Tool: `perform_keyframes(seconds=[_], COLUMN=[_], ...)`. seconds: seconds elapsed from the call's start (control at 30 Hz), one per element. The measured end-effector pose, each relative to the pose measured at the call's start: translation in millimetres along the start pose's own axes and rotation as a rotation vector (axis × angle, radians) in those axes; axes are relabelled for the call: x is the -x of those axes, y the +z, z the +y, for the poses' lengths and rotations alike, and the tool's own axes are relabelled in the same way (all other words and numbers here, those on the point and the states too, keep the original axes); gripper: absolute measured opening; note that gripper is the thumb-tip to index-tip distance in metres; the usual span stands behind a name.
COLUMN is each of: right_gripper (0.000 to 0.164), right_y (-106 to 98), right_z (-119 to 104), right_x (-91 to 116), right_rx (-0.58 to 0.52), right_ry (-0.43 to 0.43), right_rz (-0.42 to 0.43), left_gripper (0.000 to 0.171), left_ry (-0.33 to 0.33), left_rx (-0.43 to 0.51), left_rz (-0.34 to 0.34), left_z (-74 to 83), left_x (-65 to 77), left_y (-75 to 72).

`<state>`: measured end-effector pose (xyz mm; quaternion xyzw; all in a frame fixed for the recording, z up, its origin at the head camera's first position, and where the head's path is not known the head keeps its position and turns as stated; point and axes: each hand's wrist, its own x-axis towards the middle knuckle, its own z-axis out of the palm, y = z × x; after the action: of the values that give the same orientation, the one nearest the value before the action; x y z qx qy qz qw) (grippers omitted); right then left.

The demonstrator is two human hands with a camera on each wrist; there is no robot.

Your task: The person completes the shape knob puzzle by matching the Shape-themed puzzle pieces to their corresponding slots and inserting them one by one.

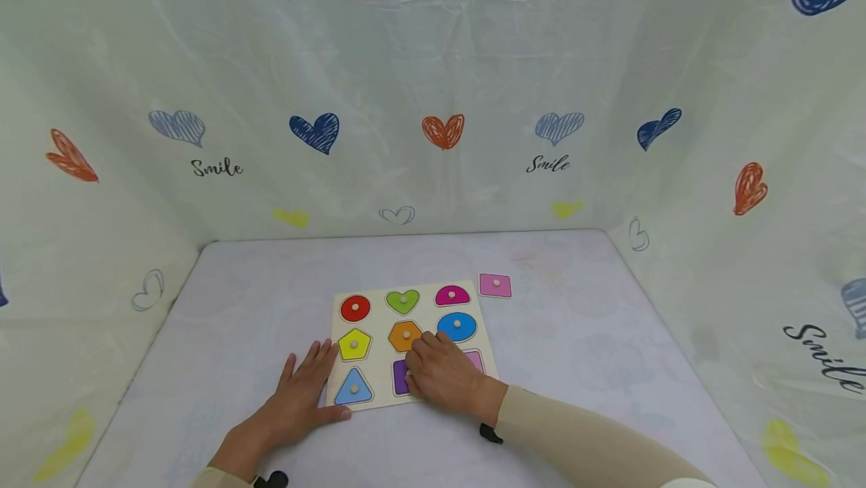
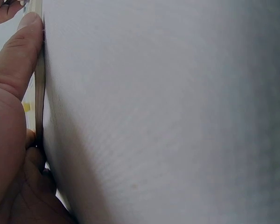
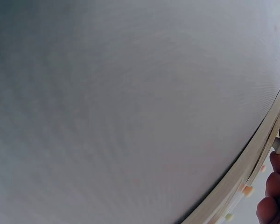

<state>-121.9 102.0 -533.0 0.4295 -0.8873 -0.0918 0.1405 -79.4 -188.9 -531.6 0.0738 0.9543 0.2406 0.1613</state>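
A wooden shape puzzle board (image 1: 379, 390) lies on the table with knobbed pieces in it. My left hand (image 1: 301, 398) rests at its left side, fingers straight and thumb at the lower left corner; in the left wrist view the thumb (image 2: 18, 56) lies along the board's edge. My right hand (image 1: 446, 375) is over the lower right part, pinching the small knob (image 3: 277, 145) of the purple piece (image 1: 400, 377). That hand covers much of the purple piece and part of a pink shape (image 1: 475, 359) beside it. A blue triangle (image 1: 354, 387) sits nearest my left thumb.
A loose pink rectangular piece (image 1: 495, 286) lies on the table (image 1: 575, 322) just beyond the board's upper right corner. Red circle (image 1: 355, 308), green heart (image 1: 402, 301), orange hexagon (image 1: 404, 336) and blue oval (image 1: 456, 327) pieces sit on the board. Heart-printed sheeting surrounds the table.
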Motion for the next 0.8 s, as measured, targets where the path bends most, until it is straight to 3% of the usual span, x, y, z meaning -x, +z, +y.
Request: perform_keyframes(seconds=[0.5, 0.8], right_gripper=[0.028, 0.031], right_y=[-3, -10], right_z=[1, 20], right_x=[1, 2], right_rx=[-0.047, -0.181], right_ry=[0.032, 0.151], right_rz=[0.034, 0.011], left_gripper=[0.125, 0.126], left_ry=[0.001, 0.002], left_rx=[-0.007, -0.003], left_rz=[-0.002, -0.005], left_z=[-0.1, -2.8], left_x=[0.2, -2.0], left_y=[-1.0, 2.4])
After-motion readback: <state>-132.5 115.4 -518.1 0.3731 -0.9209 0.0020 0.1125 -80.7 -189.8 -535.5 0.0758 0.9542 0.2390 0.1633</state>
